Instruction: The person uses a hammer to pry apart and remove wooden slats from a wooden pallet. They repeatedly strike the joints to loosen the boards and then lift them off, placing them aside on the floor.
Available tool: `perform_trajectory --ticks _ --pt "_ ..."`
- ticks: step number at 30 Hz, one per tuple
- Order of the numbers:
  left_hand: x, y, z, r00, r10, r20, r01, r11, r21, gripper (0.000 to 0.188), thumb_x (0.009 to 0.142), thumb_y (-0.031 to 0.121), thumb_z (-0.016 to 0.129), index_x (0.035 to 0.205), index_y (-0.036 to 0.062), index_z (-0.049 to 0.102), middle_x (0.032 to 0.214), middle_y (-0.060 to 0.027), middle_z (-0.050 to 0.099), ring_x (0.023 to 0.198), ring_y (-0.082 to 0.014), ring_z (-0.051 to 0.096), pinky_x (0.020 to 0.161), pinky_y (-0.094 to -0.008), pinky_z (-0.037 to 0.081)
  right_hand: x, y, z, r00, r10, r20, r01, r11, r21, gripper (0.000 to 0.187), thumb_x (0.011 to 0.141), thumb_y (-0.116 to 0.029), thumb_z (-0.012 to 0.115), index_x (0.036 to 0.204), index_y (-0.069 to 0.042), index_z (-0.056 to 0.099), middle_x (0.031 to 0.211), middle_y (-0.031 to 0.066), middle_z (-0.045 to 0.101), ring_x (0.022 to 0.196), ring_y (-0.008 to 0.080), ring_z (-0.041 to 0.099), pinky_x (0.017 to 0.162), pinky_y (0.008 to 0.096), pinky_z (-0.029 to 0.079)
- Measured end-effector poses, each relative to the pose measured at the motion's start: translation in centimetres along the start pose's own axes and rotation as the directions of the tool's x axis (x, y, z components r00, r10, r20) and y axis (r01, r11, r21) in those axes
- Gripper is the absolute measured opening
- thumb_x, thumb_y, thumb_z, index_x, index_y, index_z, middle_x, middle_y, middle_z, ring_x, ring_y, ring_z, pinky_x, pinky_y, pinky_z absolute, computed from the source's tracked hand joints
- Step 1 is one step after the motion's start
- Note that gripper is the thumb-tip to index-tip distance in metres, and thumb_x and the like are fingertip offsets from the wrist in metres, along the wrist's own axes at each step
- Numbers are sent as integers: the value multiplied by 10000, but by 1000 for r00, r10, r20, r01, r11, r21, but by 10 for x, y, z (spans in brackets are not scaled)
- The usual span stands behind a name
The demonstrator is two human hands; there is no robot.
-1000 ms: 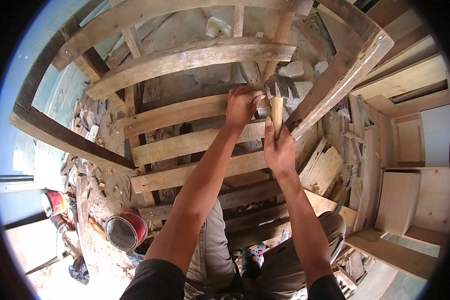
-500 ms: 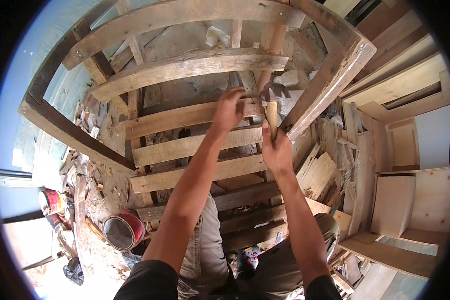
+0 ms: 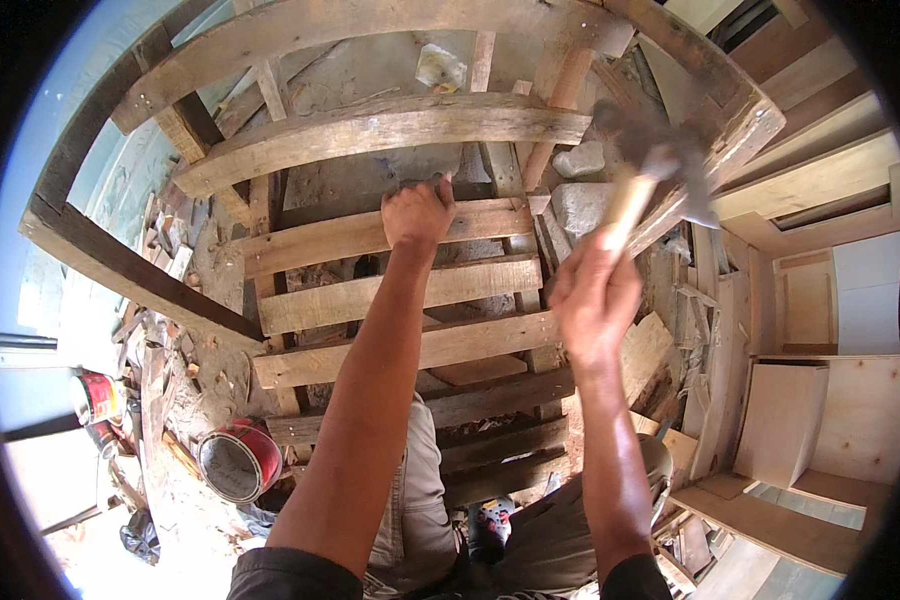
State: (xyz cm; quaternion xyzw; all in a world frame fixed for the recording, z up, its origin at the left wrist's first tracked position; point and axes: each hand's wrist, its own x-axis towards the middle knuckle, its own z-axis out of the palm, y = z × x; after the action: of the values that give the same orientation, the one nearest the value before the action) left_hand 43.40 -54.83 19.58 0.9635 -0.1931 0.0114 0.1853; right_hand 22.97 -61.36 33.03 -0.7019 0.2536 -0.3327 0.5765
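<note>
Right hand (image 3: 595, 295) fisted round pale wooden handle of hammer (image 3: 642, 170), head blurred, raised just above far slat of pallet (image 3: 390, 125). Left hand (image 3: 417, 213) fingers curled over far edge of middle slat (image 3: 370, 235), pressing down, gripping board. Pallet rough, weathered, tilted toward person, dark beam (image 3: 130, 265) along left side. Red paint tin (image 3: 238, 460) open on floor at lower left, among wood scraps. Pale plywood cabinet (image 3: 830, 400) at right, well apart from pallet.
</note>
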Motion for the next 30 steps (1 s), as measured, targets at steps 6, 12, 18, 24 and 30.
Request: perform_trajectory --ticks 6,12,18,24,30 --pt "3 2 6 997 62 -36 -64 997 -42 639 982 532 400 794 33 751 767 -213 707 759 -368 710 806 -457 539 0 62 6 953 -299 -52 239 843 -481 476 1047 -458 412 837 -43 509 583 -1 457 466 94 450 401 279 363" --pt "1 7 -4 997 16 69 -17 1000 13 610 992 482 382 784 51 759 809 -182 723 826 -331 701 944 -426 460 -13 67 -2 996 84 -36 -92 887 -452 490 1052 -458 386 818 -43 503 576 1 473 468 78 473 400 273 392" --pt "4 -8 11 995 33 -91 -34 999 -13 594 970 503 443 768 39 755 735 -192 705 727 -366 703 826 -438 529 -5 13 10 942 -331 -50 328 943 -66 443 1059 -387 405 776 -54 478 569 -7 440 469 55 450 390 230 344" --pt "-3 7 0 993 63 -105 -72 993 -89 529 980 456 426 823 74 755 799 -170 720 824 -307 703 881 -437 487 -21 91 17 998 -39 -44 7 828 -560 455 1047 -439 416 773 -83 492 556 -30 426 484 61 460 416 253 353" --pt "1 -9 9 997 40 -67 -39 999 14 543 981 455 427 755 76 744 755 -157 717 768 -315 703 875 -440 491 -18 0 17 923 -383 -47 384 923 31 523 1018 -552 362 884 -79 542 564 6 479 394 50 418 299 226 326"
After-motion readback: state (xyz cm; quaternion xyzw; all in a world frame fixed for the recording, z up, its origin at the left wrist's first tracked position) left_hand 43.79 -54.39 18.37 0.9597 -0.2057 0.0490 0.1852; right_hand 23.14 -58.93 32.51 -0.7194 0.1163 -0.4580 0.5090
